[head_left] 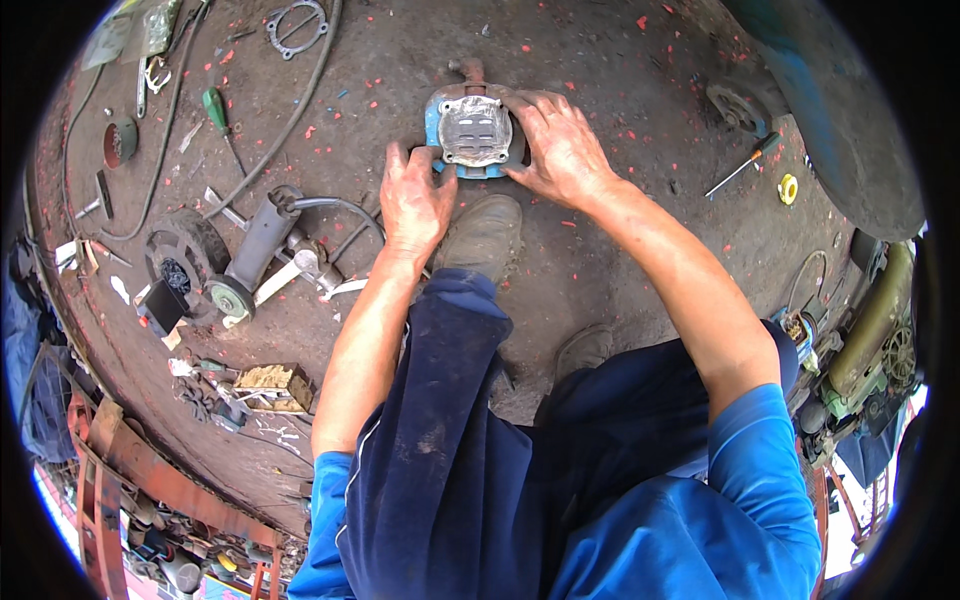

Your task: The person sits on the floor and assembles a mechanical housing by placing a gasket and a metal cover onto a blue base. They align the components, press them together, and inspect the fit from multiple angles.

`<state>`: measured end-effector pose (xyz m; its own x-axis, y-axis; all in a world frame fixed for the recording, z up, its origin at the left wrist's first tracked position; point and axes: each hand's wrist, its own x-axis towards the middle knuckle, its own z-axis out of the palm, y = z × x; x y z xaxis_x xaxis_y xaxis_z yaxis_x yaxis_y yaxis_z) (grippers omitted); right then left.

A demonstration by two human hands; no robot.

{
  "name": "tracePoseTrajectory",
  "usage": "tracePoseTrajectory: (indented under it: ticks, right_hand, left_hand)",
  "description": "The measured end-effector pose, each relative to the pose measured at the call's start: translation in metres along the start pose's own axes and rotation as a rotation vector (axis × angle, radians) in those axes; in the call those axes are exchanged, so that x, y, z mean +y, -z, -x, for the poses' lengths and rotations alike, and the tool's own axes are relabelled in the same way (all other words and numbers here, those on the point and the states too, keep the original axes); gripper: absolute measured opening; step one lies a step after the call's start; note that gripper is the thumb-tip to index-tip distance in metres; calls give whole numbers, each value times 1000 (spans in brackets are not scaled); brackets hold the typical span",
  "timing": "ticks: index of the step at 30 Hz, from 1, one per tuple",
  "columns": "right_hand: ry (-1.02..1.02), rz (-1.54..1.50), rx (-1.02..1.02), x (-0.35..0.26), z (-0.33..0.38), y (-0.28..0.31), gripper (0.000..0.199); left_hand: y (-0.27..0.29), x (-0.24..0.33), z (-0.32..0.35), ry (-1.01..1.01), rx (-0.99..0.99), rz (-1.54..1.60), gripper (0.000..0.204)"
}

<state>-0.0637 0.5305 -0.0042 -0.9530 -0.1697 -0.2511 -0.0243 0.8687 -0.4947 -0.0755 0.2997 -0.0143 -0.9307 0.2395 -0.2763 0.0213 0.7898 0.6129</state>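
A blue cast-metal compressor pump [432, 118] rests on the floor just beyond my boot. On its upper face sits a squarish grey metal valve plate [476, 132] with several slots and bolt holes at its corners. A rusty stub of pipe [468, 70] sticks out at its far side. My left hand [415, 198] grips the near left edge, its fingers curled against the blue metal. My right hand [562, 145] clasps the right side, thumb at the near corner and fingers over the top edge. Its fingertips partly cover the rim there.
Left of me lie an angle grinder [262, 240], a wheel [187, 250], a green-handled screwdriver [215, 108], a hose [290, 125] and a ring gasket [297, 28]. To the right are another screwdriver [742, 165], a yellow tape roll [788, 188] and a large dark cylinder [850, 120].
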Motion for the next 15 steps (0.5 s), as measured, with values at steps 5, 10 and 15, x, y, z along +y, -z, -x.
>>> tracePoseTrajectory:
  ticks: [5,10,15]
  right_hand:
    - [-21,-25,-40,4,-1,2,88]
    - [-44,-26,-36,4,0,-3,88]
    - [-7,-5,20,3,0,-9,87]
  left_hand:
    - [-2,-2,-2,8,-15,15,33]
    - [-2,-1,-2,-15,11,-14,30]
    - [-5,-5,-1,-74,74,-80,28]
